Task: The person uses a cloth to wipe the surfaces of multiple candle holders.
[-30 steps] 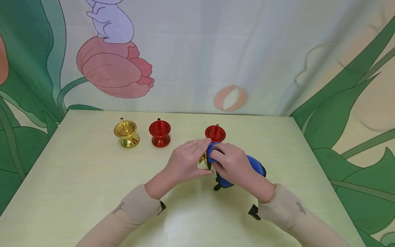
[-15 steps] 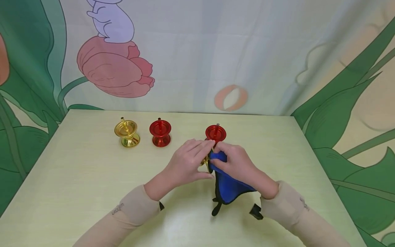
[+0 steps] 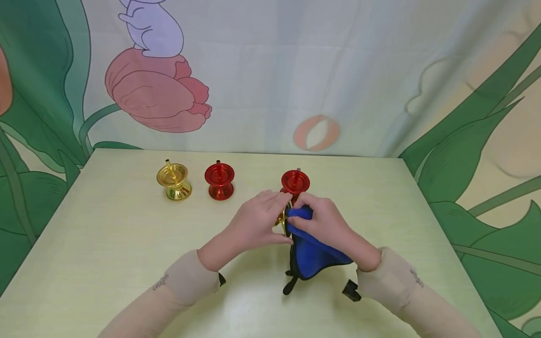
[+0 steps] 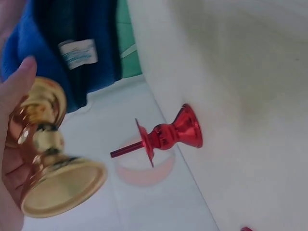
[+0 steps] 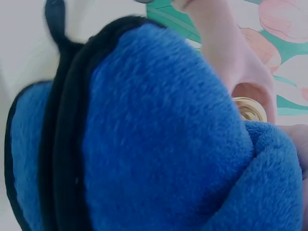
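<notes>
My left hand (image 3: pixel 258 220) grips a gold candlestick holder (image 4: pixel 45 159) above the middle of the table; in the head view only a sliver of that gold holder (image 3: pixel 280 219) shows between my hands. My right hand (image 3: pixel 321 225) holds a blue cloth (image 3: pixel 308 253) with black trim and presses its bunched end against the holder. The blue cloth (image 5: pixel 159 139) fills the right wrist view, with the holder's gold rim (image 5: pixel 250 108) just beyond it. A red holder (image 3: pixel 295 183) stands right behind my hands.
A second gold holder (image 3: pixel 173 180) and another red holder (image 3: pixel 219 180) stand side by side at the back left of the pale yellow-green table (image 3: pixel 105 244). A printed curtain with leaves and a tulip hangs behind the table.
The blue cloth has swung down from behind my right hand and now hangs below it toward the table. Both hands stayed at the gold holder, shifting slightly.
</notes>
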Tool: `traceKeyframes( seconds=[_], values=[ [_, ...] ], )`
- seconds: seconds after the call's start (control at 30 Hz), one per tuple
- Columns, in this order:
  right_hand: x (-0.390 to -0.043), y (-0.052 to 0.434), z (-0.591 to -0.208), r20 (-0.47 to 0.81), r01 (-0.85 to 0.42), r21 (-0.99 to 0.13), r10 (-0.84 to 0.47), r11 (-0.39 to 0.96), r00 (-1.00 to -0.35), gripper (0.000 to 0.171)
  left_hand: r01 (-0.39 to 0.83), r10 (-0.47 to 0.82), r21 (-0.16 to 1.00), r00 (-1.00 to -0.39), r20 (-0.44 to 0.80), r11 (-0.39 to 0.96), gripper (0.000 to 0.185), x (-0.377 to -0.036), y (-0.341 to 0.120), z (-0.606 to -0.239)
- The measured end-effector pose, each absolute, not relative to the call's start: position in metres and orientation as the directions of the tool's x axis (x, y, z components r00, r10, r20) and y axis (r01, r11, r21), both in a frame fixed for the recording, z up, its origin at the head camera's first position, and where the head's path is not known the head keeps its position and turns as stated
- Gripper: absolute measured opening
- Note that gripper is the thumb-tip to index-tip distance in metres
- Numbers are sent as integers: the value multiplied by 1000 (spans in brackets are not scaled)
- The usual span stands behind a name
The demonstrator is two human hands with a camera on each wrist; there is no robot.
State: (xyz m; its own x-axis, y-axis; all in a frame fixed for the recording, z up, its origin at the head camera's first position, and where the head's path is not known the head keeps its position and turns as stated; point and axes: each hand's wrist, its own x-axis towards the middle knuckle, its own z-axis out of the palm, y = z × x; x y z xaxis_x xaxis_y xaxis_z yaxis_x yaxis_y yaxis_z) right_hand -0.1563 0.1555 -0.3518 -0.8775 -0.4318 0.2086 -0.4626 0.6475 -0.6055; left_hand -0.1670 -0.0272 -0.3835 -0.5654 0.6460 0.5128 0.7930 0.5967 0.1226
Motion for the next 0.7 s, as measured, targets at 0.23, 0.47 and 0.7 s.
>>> traceKeyframes(
  seconds=[0.23, 0.47, 0.7],
  values=[
    [-156, 158, -351, 148, -402, -666, -417, 628, -897, 15, 802, 671, 125, -563, 483, 583, 98, -166, -30, -382],
    [-156, 158, -354, 166, -462, -674, -492, 577, -855, 15, 643, 677, 411, -732, 80, 646, 97, -171, -32, -367],
    [-161, 158, -357, 123, -354, -751, -408, 557, -905, 15, 759, 653, 116, -617, 439, 640, 89, -161, -28, -381]
  ],
)
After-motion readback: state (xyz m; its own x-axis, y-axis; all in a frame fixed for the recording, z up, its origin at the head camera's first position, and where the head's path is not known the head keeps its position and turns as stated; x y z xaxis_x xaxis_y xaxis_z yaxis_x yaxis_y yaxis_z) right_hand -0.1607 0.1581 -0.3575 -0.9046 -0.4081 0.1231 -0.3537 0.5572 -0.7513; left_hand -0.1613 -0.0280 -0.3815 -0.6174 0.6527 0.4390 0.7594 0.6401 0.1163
